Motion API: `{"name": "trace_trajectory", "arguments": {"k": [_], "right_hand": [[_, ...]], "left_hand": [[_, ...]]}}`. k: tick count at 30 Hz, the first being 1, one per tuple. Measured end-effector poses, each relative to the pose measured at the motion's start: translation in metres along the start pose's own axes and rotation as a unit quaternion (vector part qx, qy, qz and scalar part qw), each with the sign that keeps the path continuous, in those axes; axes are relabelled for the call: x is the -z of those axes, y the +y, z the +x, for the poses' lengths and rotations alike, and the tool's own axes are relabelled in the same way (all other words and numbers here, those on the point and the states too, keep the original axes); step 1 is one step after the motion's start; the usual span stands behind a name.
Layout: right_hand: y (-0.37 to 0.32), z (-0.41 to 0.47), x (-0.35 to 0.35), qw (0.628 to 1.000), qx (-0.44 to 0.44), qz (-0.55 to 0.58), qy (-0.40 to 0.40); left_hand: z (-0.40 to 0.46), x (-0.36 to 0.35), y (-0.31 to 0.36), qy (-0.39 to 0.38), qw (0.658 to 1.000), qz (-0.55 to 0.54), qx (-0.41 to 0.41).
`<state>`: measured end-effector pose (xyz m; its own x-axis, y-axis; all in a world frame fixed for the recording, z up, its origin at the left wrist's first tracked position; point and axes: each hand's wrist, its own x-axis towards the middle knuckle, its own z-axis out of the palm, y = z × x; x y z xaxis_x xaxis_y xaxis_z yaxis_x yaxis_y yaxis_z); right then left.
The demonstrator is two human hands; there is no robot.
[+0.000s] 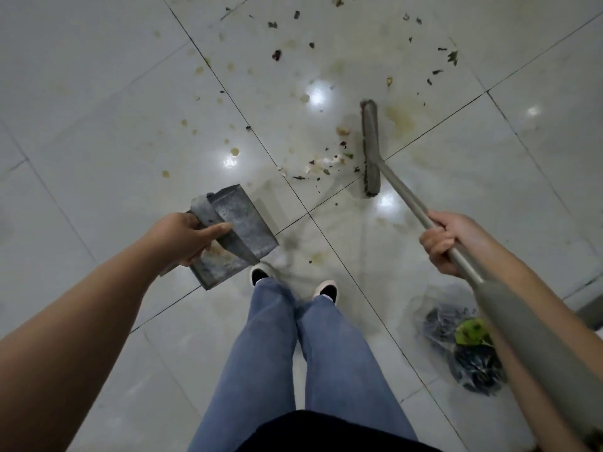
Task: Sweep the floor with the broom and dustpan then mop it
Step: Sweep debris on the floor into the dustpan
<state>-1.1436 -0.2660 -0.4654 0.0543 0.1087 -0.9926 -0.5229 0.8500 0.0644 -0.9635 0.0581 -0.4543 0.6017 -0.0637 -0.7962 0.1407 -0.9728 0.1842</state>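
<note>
Broom [370, 148] head sits on the tiles beside a small scrap pile [326, 161], right hand [447, 243] gripping the pole. Left hand [186, 238] holds the dustpan [233, 233] up off the floor, well away. Sticky yellow stains [399, 117] will likely smear, and far crumbs could get missed.

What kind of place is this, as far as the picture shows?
Probably an indoor room with a hard floor, perhaps a kitchen or utility area; which one is unclear. The clues: glossy pale floor tiles, food-like scraps and yellowish stains, and a rubbish bag.
</note>
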Motion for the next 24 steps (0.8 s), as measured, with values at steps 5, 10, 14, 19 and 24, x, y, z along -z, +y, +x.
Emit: {"name": "trace_trajectory", "arguments": {"k": [5, 10, 14, 19, 24], "right_hand": [[0.031, -0.022, -0.064, 0.996, -0.061, -0.059, -0.027], [0.086, 0.009, -0.165, 0.979, -0.101, -0.166, -0.064], [0.122, 0.05, -0.235, 0.969, -0.148, -0.165, -0.105], [0.119, 0.08, -0.264, 0.975, -0.135, -0.149, -0.09], [0.067, 0.056, -0.238, 0.99, -0.1, -0.098, -0.022]], "left_hand": [[0.001, 0.023, -0.047, -0.004, 1.0, -0.019, 0.023], [0.007, 0.045, -0.093, -0.003, 0.999, 0.012, 0.044], [0.017, 0.06, -0.131, -0.009, 0.997, 0.004, 0.081], [0.032, 0.071, -0.176, -0.013, 0.993, -0.037, 0.115], [0.043, 0.08, -0.206, -0.016, 0.993, -0.046, 0.104]]}}
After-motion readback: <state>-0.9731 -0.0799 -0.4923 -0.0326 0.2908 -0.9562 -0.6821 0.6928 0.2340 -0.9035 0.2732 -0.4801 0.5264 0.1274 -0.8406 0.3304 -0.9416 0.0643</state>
